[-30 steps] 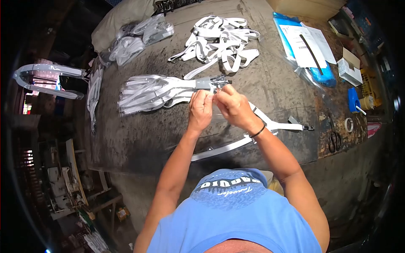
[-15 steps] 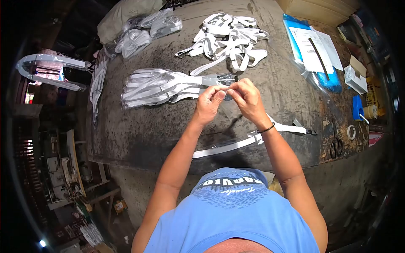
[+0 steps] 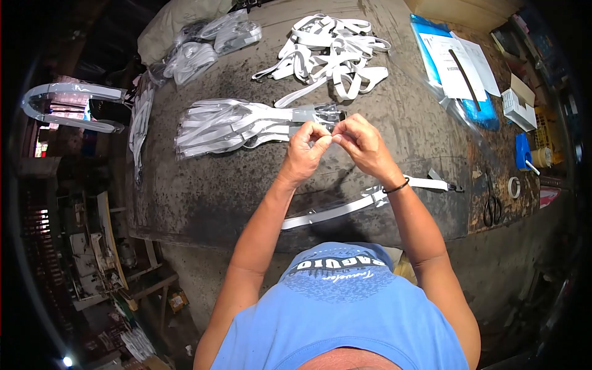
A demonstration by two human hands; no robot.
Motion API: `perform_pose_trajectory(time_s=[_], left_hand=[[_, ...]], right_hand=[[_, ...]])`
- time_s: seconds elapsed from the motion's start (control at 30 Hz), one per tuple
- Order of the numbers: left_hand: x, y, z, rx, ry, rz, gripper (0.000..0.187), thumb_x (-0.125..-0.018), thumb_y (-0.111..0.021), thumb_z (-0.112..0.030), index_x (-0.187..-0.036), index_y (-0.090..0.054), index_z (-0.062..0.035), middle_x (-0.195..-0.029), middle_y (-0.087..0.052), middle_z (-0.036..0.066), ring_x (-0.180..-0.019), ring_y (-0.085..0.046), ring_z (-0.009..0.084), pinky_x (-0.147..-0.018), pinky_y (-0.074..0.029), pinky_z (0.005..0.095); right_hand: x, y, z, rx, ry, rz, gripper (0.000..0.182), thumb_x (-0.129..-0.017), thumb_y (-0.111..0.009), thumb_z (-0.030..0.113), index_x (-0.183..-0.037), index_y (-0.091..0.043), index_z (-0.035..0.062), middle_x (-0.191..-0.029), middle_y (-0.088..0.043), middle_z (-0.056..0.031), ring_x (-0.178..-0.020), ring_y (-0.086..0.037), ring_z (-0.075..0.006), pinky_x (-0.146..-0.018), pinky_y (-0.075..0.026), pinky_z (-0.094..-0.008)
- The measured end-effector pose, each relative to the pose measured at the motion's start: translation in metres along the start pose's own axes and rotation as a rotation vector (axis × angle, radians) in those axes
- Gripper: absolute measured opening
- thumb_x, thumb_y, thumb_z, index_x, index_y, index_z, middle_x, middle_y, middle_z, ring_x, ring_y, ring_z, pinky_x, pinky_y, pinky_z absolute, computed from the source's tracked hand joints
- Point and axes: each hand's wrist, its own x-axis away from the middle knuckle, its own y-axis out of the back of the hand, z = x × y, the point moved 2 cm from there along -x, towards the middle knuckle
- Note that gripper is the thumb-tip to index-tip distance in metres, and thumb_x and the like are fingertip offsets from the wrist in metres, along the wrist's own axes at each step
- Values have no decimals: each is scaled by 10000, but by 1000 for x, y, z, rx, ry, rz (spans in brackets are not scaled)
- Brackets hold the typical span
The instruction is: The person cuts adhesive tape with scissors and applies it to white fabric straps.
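Note:
My left hand and my right hand meet above the table, fingertips pinched close together. Whatever lies between them is too small or too clear to make out; a faint see-through sheen shows just below the fingers. Behind my hands lies a bundle of white straps in clear plastic, its dark clip ends pointing right toward my fingers. A single white lanyard strap stretches across the table nearer to me, passing by my right wrist, with a dark clip at its right end.
A tangled pile of white straps lies at the back. Bagged straps sit back left. More straps hang over the left edge. At right are papers on blue plastic, a small box, scissors and a tape roll.
My hands stay pinched together, with only slight finger movement. My right wrist has shifted a little to the right and down. The straps on the table have not moved.

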Motion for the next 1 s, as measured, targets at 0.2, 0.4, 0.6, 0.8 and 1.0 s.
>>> perform_pose_trajectory(time_s=[0.2,0.4,0.6,0.8,1.0], left_hand=[[-4,18,17,118,150,173,134,-941,-616,-170,-883,-569,-59,-801,-588,-17,-722,-532,64,-662,-441,216],[-7,3,3,157,110,23,176,-943,-618,-210,-860,-590,-57,-751,-588,-20,-649,-510,58,-615,-431,209],[-10,16,10,136,182,93,162,-921,-649,-211,-908,-608,-55,-781,-610,-13,-656,-515,52,-601,-433,205],[-11,20,5,39,149,97,131,-901,-666,-172,-916,-622,-49,-798,-622,-17,-666,-517,46,-600,-422,198],[-11,21,-3,-3,156,119,118,-889,-673,-142,-930,-632,-39,-816,-630,-17,-711,-537,44,-642,-435,198]], right_hand=[[0,3,-4,-39,-66,10,101,-887,-616,109,-957,-587,43,-865,-532,-110,-823,-555,-277,-730,-450,-367],[2,5,-11,-26,18,-55,165,-891,-584,68,-1054,-586,44,-921,-562,-113,-849,-576,-242,-756,-465,-346],[5,20,-10,-191,-213,-26,365,-870,-630,62,-1216,-516,34,-977,-645,-109,-855,-627,-148,-747,-491,-296],[5,25,2,-159,-160,48,225,-860,-673,90,-1068,-636,11,-935,-678,-103,-840,-645,-157,-744,-504,-300],[4,21,4,-27,-68,9,178,-840,-683,83,-1008,-659,31,-916,-666,-121,-805,-657,-229,-709,-511,-325]])
